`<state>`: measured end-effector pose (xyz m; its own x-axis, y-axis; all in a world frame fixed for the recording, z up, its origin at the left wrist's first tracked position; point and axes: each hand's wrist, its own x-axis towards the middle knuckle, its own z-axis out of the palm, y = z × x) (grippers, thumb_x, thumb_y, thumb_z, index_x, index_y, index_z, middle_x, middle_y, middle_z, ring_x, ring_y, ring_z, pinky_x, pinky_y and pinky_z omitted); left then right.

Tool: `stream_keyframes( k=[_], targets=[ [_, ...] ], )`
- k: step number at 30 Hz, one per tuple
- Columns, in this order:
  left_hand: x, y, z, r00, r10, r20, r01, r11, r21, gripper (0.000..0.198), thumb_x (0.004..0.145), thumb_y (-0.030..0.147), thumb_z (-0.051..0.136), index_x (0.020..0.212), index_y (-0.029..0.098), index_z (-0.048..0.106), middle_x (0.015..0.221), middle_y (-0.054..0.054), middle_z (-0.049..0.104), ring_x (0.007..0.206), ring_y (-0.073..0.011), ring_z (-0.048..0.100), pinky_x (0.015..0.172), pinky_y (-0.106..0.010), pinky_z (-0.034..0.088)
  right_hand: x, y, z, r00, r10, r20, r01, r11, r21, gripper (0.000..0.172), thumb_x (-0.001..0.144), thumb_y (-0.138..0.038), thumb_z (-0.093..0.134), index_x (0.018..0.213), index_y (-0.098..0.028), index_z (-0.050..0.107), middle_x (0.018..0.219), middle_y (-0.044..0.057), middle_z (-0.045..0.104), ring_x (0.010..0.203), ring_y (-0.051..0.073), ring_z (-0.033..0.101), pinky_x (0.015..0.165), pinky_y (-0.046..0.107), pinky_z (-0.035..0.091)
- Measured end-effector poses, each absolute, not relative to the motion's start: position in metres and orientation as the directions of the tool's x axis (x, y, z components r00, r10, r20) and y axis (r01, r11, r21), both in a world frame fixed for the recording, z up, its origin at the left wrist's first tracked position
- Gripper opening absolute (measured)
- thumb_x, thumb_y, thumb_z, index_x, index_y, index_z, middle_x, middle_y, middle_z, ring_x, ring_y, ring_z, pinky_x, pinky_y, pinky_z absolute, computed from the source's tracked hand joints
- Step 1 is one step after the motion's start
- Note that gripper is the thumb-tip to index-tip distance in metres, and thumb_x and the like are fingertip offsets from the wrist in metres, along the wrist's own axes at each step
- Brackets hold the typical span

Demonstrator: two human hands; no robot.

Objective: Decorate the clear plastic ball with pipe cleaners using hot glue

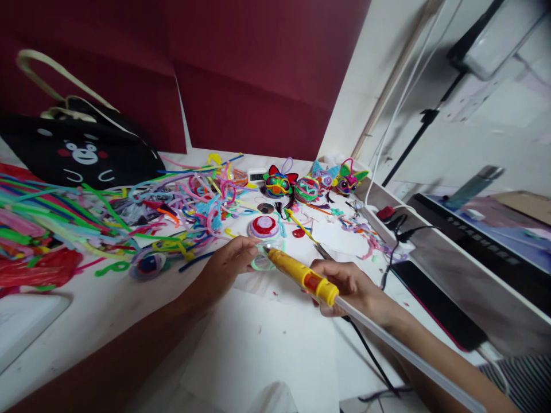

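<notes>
My right hand grips a yellow glue gun with a white glue stick trailing back from it; its tip points at a small pale green pipe-cleaner ring on the white table. My left hand pinches that ring at its edge, fingers closed. Just beyond lies a red and white coiled disc. Several finished pipe-cleaner animal heads stand further back.
A big heap of coloured pipe cleaners covers the left of the table, with a black bear-face bag behind it. A power strip and cables lie right, beside a dark phone. White paper lies in front.
</notes>
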<state>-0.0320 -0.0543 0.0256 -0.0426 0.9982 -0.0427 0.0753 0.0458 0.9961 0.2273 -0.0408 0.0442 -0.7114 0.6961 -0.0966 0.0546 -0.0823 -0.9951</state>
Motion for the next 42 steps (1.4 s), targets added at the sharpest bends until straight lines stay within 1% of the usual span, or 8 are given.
stream_keyframes(
  k=[4, 8, 14, 20, 27, 33, 40, 42],
  targets=[
    [-0.0331, -0.0539, 0.0234, 0.015, 0.999, -0.051, 0.051, 0.051, 0.997, 0.043, 0.078, 0.056, 0.063, 0.102, 0.02, 0.066, 0.118, -0.007, 0.067, 0.11, -0.0293, 0.061, 0.089, -0.042, 0.053, 0.2259, -0.0401, 0.0445, -0.712, 0.698, -0.077, 0.045, -0.064, -0.997, 0.03, 0.068, -0.022, 0.082, 0.095, -0.019, 0.069, 0.081, -0.002, 0.062, 0.07, 0.007, 0.053, 0.06, 0.017, 0.04],
    [-0.0342, -0.0528, 0.021, 0.018, 0.999, -0.043, 0.056, 0.042, 0.998, 0.042, 0.078, 0.056, 0.063, 0.101, 0.021, 0.066, 0.123, -0.007, 0.065, 0.111, -0.0292, 0.061, 0.088, -0.04, 0.054, 0.2249, -0.0403, 0.0454, -0.706, 0.702, -0.088, 0.048, -0.076, -0.996, 0.031, 0.067, -0.02, 0.082, 0.094, -0.019, 0.068, 0.081, -0.003, 0.062, 0.07, 0.007, 0.053, 0.06, 0.017, 0.04],
    [-0.0342, -0.0523, 0.0211, -0.003, 0.997, -0.076, 0.064, 0.076, 0.995, 0.043, 0.077, 0.057, 0.063, 0.103, 0.022, 0.065, 0.112, -0.006, 0.069, 0.11, -0.0299, 0.061, 0.09, -0.043, 0.053, 0.2247, -0.0409, 0.0472, -0.707, 0.704, -0.066, 0.044, -0.049, -0.998, 0.031, 0.068, -0.027, 0.081, 0.094, -0.017, 0.068, 0.08, -0.001, 0.061, 0.069, 0.009, 0.053, 0.06, 0.02, 0.042],
    [-0.0341, -0.0534, 0.0226, 0.014, 0.998, -0.063, 0.028, 0.063, 0.998, 0.043, 0.079, 0.056, 0.063, 0.103, 0.02, 0.065, 0.119, -0.008, 0.067, 0.111, -0.0298, 0.061, 0.092, -0.043, 0.052, 0.2258, -0.0415, 0.0479, -0.704, 0.706, -0.075, 0.052, -0.054, -0.997, 0.035, 0.065, -0.03, 0.082, 0.094, -0.017, 0.068, 0.079, 0.0, 0.06, 0.069, 0.011, 0.052, 0.061, 0.022, 0.041],
    [-0.0344, -0.0539, 0.0237, -0.008, 0.998, -0.062, 0.055, 0.062, 0.997, 0.044, 0.079, 0.056, 0.063, 0.106, 0.021, 0.065, 0.118, -0.007, 0.066, 0.112, -0.0289, 0.061, 0.09, -0.04, 0.053, 0.2274, -0.042, 0.0487, -0.707, 0.703, -0.076, 0.044, -0.063, -0.997, 0.035, 0.064, -0.028, 0.083, 0.094, -0.017, 0.068, 0.079, -0.001, 0.061, 0.069, 0.01, 0.053, 0.062, 0.021, 0.039],
    [-0.0342, -0.0534, 0.0234, 0.016, 0.998, -0.058, 0.036, 0.058, 0.998, 0.041, 0.08, 0.055, 0.062, 0.101, 0.02, 0.065, 0.125, -0.007, 0.063, 0.113, -0.0292, 0.06, 0.092, -0.042, 0.052, 0.2269, -0.042, 0.0503, -0.7, 0.71, -0.072, 0.054, -0.048, -0.997, 0.036, 0.062, -0.028, 0.084, 0.093, -0.017, 0.068, 0.079, -0.001, 0.061, 0.068, 0.011, 0.053, 0.061, 0.023, 0.04],
    [-0.0343, -0.0534, 0.0228, 0.021, 0.999, -0.024, 0.083, 0.022, 0.996, 0.038, 0.081, 0.056, 0.06, 0.095, 0.021, 0.066, 0.128, -0.006, 0.062, 0.114, -0.0302, 0.058, 0.089, -0.041, 0.053, 0.2247, -0.0415, 0.0517, -0.697, 0.715, -0.06, 0.058, -0.027, -0.998, 0.035, 0.062, -0.028, 0.083, 0.092, -0.016, 0.068, 0.078, 0.0, 0.062, 0.068, 0.012, 0.053, 0.06, 0.023, 0.04],
    [-0.034, -0.0541, 0.0229, 0.03, 0.999, -0.02, 0.091, 0.018, 0.996, 0.037, 0.081, 0.055, 0.06, 0.097, 0.022, 0.066, 0.125, -0.006, 0.063, 0.113, -0.03, 0.058, 0.089, -0.041, 0.053, 0.2244, -0.041, 0.0521, -0.701, 0.711, -0.051, 0.053, -0.02, -0.998, 0.035, 0.062, -0.027, 0.083, 0.091, -0.017, 0.067, 0.079, 0.0, 0.062, 0.068, 0.011, 0.053, 0.06, 0.023, 0.04]
  ],
)
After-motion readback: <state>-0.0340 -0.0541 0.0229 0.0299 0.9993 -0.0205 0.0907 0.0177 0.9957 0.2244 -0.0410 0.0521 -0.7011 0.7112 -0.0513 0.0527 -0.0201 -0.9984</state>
